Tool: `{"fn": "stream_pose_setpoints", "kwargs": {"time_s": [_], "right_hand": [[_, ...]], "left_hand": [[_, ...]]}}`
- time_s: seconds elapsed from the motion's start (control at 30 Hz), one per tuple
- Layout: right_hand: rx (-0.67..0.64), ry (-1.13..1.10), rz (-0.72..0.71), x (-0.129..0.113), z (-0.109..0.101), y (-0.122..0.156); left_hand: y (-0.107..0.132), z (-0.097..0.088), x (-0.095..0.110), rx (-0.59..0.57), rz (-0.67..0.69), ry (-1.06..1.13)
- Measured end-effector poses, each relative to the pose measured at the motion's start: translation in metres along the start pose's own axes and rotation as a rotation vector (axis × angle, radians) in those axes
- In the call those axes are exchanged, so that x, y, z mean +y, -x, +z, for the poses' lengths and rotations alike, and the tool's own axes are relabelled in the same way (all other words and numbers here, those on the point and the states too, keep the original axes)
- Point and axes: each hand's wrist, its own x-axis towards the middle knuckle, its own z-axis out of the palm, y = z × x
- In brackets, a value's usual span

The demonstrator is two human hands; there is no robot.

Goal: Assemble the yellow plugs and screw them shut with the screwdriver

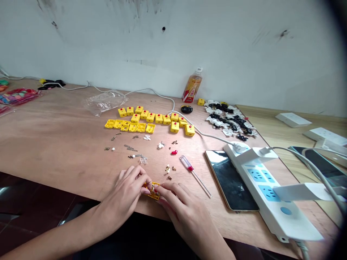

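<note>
My left hand (pixel 127 193) and my right hand (pixel 183 209) meet at the near edge of the wooden table (pixel 59 144). Both pinch a small open yellow plastic housing (pixel 153 191) with metal parts inside it. Just beyond my fingers lie small brass pieces (pixel 168 169), a red-handled screwdriver (pixel 193 173), a red button part (pixel 174 152) and scattered metal contacts (pixel 134 151). Farther back stand a row of closed yellow housings with red buttons (pixel 159 117) and a row of open yellow shells (pixel 130 126).
A phone (pixel 230 180) lies face up right of the screwdriver, beside a white power strip (pixel 271 195) with cables. A pile of black and white parts (pixel 230 121), a bottle (pixel 192 88), a clear plastic bag (pixel 104 102) and white boxes (pixel 292 119) sit farther off.
</note>
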Motion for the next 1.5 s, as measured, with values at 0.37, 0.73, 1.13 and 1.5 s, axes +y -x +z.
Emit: {"fn": "stream_pose_setpoints", "kwargs": {"time_s": [0.37, 0.73, 1.13, 1.5], "right_hand": [[-0.001, 0.002, -0.008, 0.000, 0.001, 0.001], [0.047, 0.016, -0.004, -0.003, -0.002, -0.002], [0.052, 0.016, -0.011, -0.001, -0.001, -0.001], [0.027, 0.013, 0.000, -0.001, 0.000, 0.001]], "left_hand": [[0.006, 0.011, 0.012, 0.141, -0.073, -0.093], [0.000, -0.008, 0.005, 0.032, 0.167, -0.159], [-0.003, -0.040, -0.010, 0.015, 0.476, 0.033], [-0.008, -0.033, -0.012, 0.061, 0.401, 0.025]]}}
